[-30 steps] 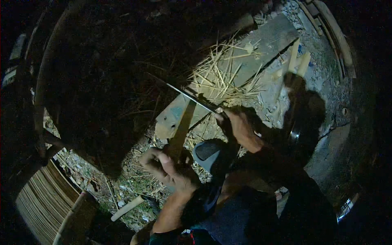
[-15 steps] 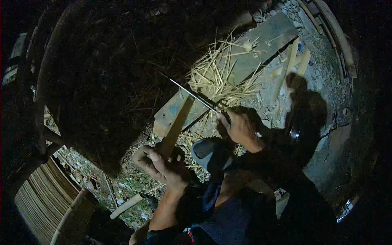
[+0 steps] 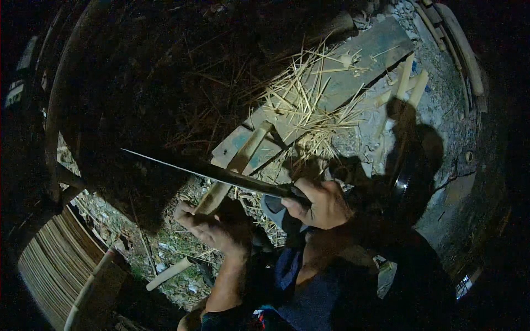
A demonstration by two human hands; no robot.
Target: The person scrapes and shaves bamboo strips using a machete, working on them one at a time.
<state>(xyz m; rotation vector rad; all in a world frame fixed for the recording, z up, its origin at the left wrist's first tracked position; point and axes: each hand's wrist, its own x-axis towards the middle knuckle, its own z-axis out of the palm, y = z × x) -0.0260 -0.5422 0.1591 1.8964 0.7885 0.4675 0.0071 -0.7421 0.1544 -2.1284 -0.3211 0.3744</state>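
Note:
My left hand (image 3: 212, 225) is closed around the near end of a split bamboo piece (image 3: 253, 144), which slants away to the right. Its far end meets a wooden board (image 3: 381, 47). In my right hand (image 3: 323, 205) is the handle of a long-bladed knife (image 3: 187, 165). The blade points left and crosses over the bamboo between my left hand and the board. Whether the edge touches the bamboo, I cannot tell. Thin pale shavings (image 3: 301, 99) are heaped on the board and spill over its right side.
Several split bamboo pieces (image 3: 418, 88) lie on the stony ground to the right. At the lower left are a bundle of thin slats (image 3: 58, 265) and a short bamboo length (image 3: 170, 274). My shod foot (image 3: 274, 208) is beside the board's near end. Deep shadow covers the upper left.
The knife has come nearer along the bamboo, from its far end to its middle, and now lies flatter. My right hand has moved down toward me. The left hand keeps its hold.

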